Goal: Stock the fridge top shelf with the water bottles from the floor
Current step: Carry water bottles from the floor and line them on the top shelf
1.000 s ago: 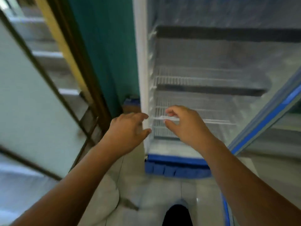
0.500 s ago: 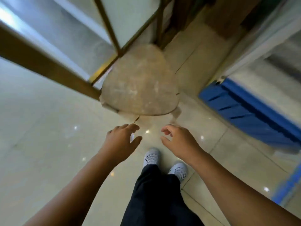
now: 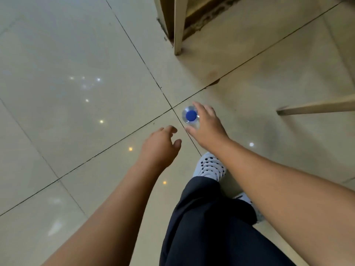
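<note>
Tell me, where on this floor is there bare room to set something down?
The glossy tiled floor left of the left hand is bare to the frame edge. Bare too is the patch between the two wooden legs. It is crowded where the right hand wraps the water bottle, near the shoes.

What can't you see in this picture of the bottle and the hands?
- Water bottle, head view: seen from straight above, so only the blue cap and shoulder show; how full it is stays hidden.
- Right hand: whether its grip has closed on the bottle is unclear.
- Fridge and other bottles: outside the frame.
- Wooden furniture legs: cut off by the top edge.
</note>
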Available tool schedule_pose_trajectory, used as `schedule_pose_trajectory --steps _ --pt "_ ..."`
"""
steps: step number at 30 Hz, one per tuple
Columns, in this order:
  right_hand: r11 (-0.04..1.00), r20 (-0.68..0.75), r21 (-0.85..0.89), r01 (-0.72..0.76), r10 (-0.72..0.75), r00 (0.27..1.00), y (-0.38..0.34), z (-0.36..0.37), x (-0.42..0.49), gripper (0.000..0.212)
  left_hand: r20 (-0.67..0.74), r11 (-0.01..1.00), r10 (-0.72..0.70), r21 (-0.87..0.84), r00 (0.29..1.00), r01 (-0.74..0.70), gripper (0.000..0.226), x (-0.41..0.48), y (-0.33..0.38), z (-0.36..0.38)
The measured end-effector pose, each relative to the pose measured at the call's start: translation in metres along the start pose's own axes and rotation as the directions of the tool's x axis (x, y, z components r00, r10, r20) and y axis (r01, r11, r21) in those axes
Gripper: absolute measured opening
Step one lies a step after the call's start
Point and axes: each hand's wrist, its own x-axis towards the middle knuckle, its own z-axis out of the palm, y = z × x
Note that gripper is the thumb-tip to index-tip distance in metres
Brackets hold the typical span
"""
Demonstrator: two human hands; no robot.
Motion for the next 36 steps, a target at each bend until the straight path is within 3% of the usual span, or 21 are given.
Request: schedule_pose_trajectory --steps 2,7,16,23,29,36 --pt "1.0 -0.02 0.006 0.03 -0.03 0.999 0.003 0.016 0.026 0.071 -0.026 0.998 -0.032 -0.056 0.999 0.03 0.037 0.015 -0.011 0.012" --pt "0.993 -0.126 0.011 0.121 -0.119 0.985 0.012 0.03 0.039 0.048 -0.082 0.978 -0.048 -0.206 0.995 0.03 0.035 0.026 -0.015 0.022" --pt "0.954 -0.167 0.288 -0.087 0.14 0.976 0.011 -0.026 -0.05 0.046 -0.092 0.973 -0.013 -0.232 0.996 -0.009 0.034 -0.041 0.015 -0.021" --pt "0.879 -0.303 0.469 -0.082 0.247 0.92 -0.041 -0.16 -0.205 0.04 -0.083 0.959 0.217 -0.168 0.973 -0.228 0.037 -0.147 0.128 -0.099" --pt "0.838 -0.511 0.544 0.048 0.285 0.811 -0.092 -0.304 -0.338 0.038 -0.16 0.875 0.445 -0.13 0.881 -0.466 0.034 -0.248 0.254 -0.193" --pt "0.781 -0.715 0.579 0.236 0.346 0.608 -0.129 -0.449 -0.486 0.037 -0.187 0.676 0.722 -0.017 0.666 -0.737 0.031 -0.369 0.377 -0.277"
